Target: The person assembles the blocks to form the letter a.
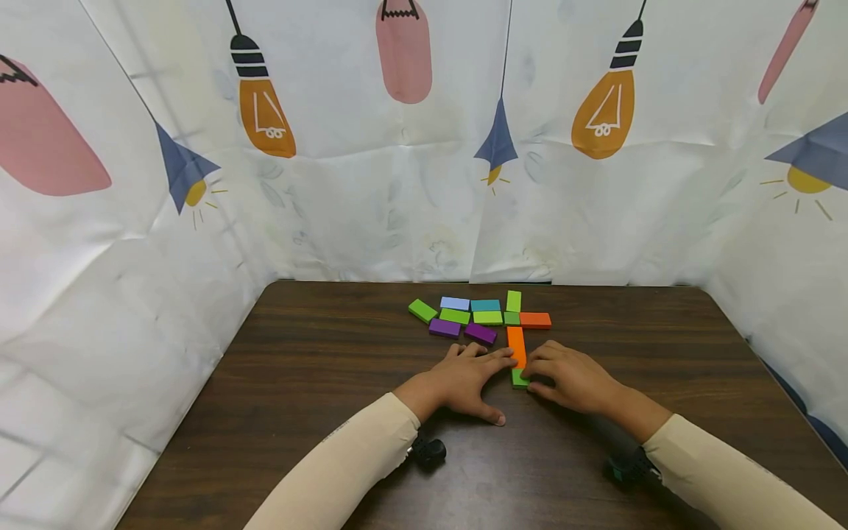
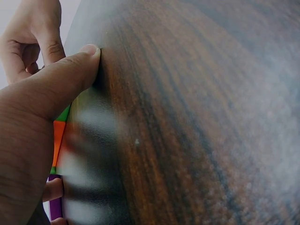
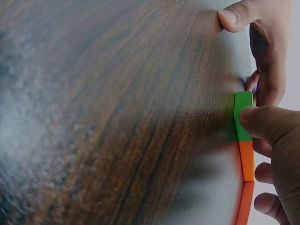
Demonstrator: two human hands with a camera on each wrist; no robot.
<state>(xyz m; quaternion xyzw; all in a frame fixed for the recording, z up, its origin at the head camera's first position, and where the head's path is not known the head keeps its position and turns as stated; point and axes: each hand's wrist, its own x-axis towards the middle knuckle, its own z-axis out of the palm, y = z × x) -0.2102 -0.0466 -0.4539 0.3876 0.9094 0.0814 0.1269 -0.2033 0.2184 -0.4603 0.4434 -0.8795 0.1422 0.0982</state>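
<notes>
In the head view, my right hand (image 1: 573, 377) pinches the right end of a green block (image 1: 519, 378) lying flat on the table. Its thumb (image 3: 255, 119) lies on the green block's near side in the right wrist view. Directly beyond the green block, an orange block (image 1: 516, 346) stretches away lengthwise. My left hand (image 1: 464, 381) rests with fingers spread left of these two blocks, holding nothing. One of its fingertips is right at the orange block's left side, and others are close to a dark purple block (image 1: 481, 333). The left thumb (image 2: 82, 65) points out over the bare wood.
Farther back lie a small green block (image 1: 512, 318), a lime block (image 1: 513, 300), a red-orange block (image 1: 535, 320), a teal block (image 1: 486, 305), a light blue block (image 1: 455, 302), a violet block (image 1: 444, 327) and several other green ones. A printed white curtain (image 1: 397, 213) surrounds the dark wooden table (image 1: 298, 353).
</notes>
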